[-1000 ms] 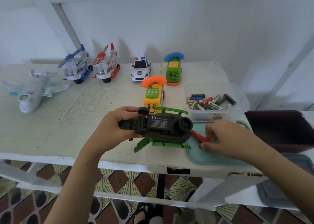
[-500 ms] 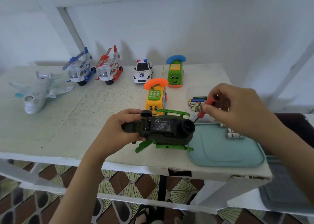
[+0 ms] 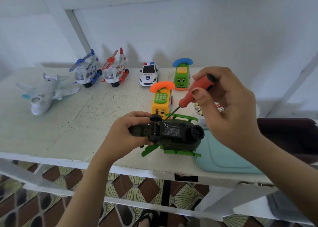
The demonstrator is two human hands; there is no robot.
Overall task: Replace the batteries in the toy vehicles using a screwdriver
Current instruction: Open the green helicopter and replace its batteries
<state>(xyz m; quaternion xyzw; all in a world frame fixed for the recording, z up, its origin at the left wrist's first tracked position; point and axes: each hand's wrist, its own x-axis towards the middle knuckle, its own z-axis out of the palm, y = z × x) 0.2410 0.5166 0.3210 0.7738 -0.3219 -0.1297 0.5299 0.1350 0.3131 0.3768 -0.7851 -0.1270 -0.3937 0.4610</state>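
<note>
near the front edge of the tabletop (image 3: pixel 68 126), just left of the teal tray (image 3: pixel 223 157), the dark green toy helicopter (image 3: pixel 179 137) is held belly-up, with bright green plastic parts jutting from both sides. it looks like light, hollow plastic: stiff, but with thin fins and a small wheel that could snap, so the solid tail and body seem the safest places to take hold. the left hand (image 3: pixel 123 135) curls its fingers round the tail end and steadies it. the right hand (image 3: pixel 230 109) pinches the orange screwdriver (image 3: pixel 196 90) between thumb and curled fingers, and the thin shaft slants down so the tip meets the underside beside the printed label, probably at the battery cover screw.
</note>
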